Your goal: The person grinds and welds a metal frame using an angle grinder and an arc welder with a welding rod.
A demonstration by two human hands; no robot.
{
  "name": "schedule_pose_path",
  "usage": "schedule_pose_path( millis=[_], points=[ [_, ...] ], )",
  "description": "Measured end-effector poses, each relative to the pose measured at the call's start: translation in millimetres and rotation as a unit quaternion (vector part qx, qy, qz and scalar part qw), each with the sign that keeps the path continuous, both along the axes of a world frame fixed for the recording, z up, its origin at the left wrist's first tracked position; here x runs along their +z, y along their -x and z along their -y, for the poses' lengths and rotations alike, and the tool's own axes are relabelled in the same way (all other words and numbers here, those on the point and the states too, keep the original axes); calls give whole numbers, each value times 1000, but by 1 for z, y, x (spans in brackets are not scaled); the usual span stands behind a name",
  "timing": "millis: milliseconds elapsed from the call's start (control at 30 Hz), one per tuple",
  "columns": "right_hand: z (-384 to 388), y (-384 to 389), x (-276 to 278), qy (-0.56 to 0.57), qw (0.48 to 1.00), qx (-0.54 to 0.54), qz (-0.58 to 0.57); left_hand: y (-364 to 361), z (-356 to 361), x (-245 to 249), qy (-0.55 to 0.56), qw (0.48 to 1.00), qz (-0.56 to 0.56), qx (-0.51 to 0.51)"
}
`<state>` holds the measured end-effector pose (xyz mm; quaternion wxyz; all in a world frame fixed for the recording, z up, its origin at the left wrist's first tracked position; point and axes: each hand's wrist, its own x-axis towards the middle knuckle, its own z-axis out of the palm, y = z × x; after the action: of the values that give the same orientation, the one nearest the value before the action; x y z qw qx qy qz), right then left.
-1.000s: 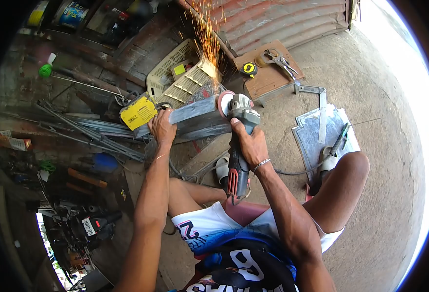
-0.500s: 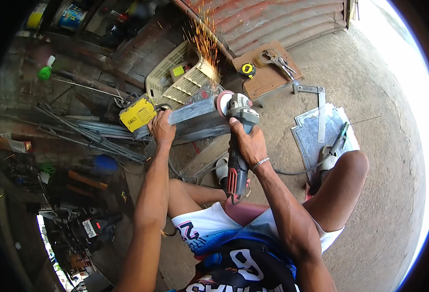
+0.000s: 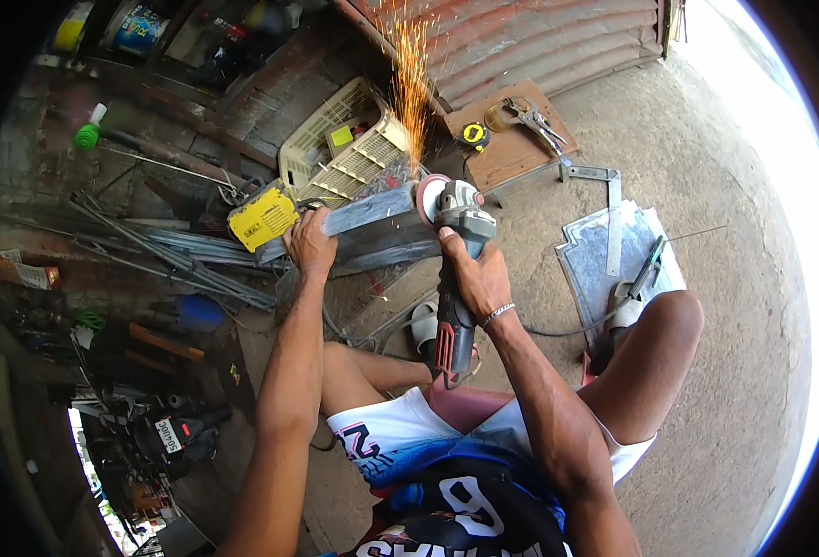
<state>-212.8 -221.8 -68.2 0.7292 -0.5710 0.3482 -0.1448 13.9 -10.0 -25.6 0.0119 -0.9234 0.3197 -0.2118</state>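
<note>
My right hand (image 3: 476, 276) is wrapped round the body of an angle grinder (image 3: 456, 320), thumb near its head. The grinder's pinkish disc (image 3: 432, 197) meets the right end of a flat grey metal bar (image 3: 369, 212), and orange sparks (image 3: 411, 88) spray upward from there. My left hand (image 3: 311, 243) grips the bar's left end, its fingers partly hidden behind it. Just left of that hand is a yellow boxy tool (image 3: 263, 217). Under the bar lies a larger dark metal piece (image 3: 386, 249).
Beyond the bar stands a cream plastic crate (image 3: 321, 148). A small wooden table (image 3: 512, 162) carries a tape measure (image 3: 474, 136) and locking pliers (image 3: 532, 119). On the floor at right lie a metal sheet (image 3: 586, 246), a steel square (image 3: 614, 227) and an electrode holder (image 3: 649, 265). Metal rods (image 3: 187, 265) lie left.
The spark stream has grown denser and more upright. My right hand and the grinder have shifted very slightly; my left hand keeps its place on the bar.
</note>
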Motion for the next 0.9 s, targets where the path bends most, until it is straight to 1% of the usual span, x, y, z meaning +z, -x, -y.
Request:
schedule_pose_path(
  millis=[167,233,267,500,567,667,900],
  points=[
    [4,-2,-7,23,999,-11,-26,2,-2,0,9,1000,3,-5],
    [7,1,-3,-61,997,23,-40,6,-1,2,14,1000,4,-3],
    [8,1,-1,-70,996,34,-40,8,0,3,20,1000,4,-2],
    [9,1,14,-58,998,35,-13,11,-3,-2,17,1000,14,6],
    [9,-2,12,-30,999,30,-21,12,-4,-3,21,1000,15,3],
    [11,1,20,-45,998,41,0,10,-4,-4,24,1000,19,6],
    [15,-14,0,-98,995,26,5,11,-6,-6,31,999,20,1]
  ],
)
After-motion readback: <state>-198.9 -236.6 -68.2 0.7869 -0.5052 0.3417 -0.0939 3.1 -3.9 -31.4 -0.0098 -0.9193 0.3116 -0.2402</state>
